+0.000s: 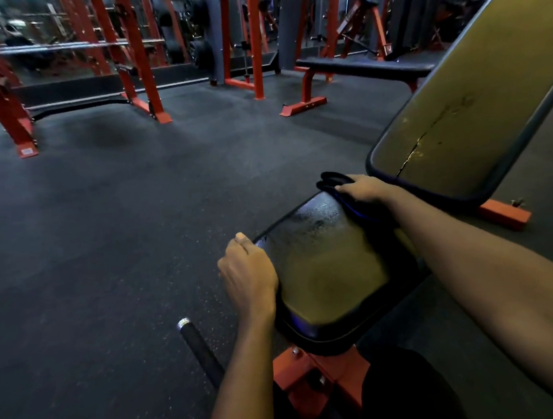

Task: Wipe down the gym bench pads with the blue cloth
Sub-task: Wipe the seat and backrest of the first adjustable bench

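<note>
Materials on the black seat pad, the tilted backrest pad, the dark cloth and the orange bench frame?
Black seat pad: likely vinyl or faux leather, glossy; it shows sheen and a wet-looking streak.
Tilted backrest pad: same covering, worn; a crack runs through it.
Dark cloth: soft fabric with blue edge, bunched in folds.
Orange bench frame: painted metal, bolted.

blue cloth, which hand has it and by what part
Right hand holds the blue cloth by its bunched near end, on the seat pad's far edge; left hand grips that pad's left edge.
</note>
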Available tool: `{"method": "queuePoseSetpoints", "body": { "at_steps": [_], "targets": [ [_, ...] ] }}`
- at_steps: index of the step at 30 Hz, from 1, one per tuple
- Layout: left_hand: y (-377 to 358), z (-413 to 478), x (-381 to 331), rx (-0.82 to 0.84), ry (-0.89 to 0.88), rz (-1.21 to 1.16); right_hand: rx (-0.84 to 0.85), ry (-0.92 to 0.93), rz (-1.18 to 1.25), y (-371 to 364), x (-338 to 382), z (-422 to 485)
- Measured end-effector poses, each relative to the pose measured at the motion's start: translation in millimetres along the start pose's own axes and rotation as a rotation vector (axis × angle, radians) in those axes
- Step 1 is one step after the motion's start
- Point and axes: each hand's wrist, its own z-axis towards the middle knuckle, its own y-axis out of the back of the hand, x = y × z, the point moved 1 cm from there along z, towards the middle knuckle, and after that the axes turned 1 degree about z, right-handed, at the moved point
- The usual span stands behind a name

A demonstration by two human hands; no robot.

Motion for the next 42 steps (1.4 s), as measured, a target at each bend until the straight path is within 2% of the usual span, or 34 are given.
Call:
{"method": "queuePoseSetpoints", "body": {
  "at_steps": [4, 9, 14, 21, 30, 34, 37, 39, 42],
  "targets": [
    [2, -3, -1, -0.079, -0.009, -0.009, 0.003, 0.038, -0.106, -12, 24, -13],
    [15, -10, -2, -0.136, -0.052, 0.001, 0.026, 0.273, -0.357, -62, 87, -50],
    [33, -13, 5, -0.196, -0.059, -0.045, 0.044, 0.362, -0.367, -87, 109, -96],
    [42, -10, -3, -0.176, -0.137, -0.085, 0.04, 0.453, -0.31, -87, 88, -156],
    [60, -10, -2, -0.085, -0.223, -0.111, -0.069, 0.325, -0.264, -72, 56, -205],
    [67, -7, -1, -0.073, -0.247, -0.143, -0.014, 0.359, -0.408, -63, 47, -231],
    [68, -5, 0, -0.07, -0.273, -0.162, -0.051, 0.437, -0.505, -51, 46, -244],
    [67, -4, 0, -0.053, -0.305, -0.196, -0.127, 0.434, -0.421, -40, 51, -245],
    [66, -2, -4, -0.041, -0.353, -0.25, -0.305, 0.334, -0.049, -19, 60, -238]
  ]
}}
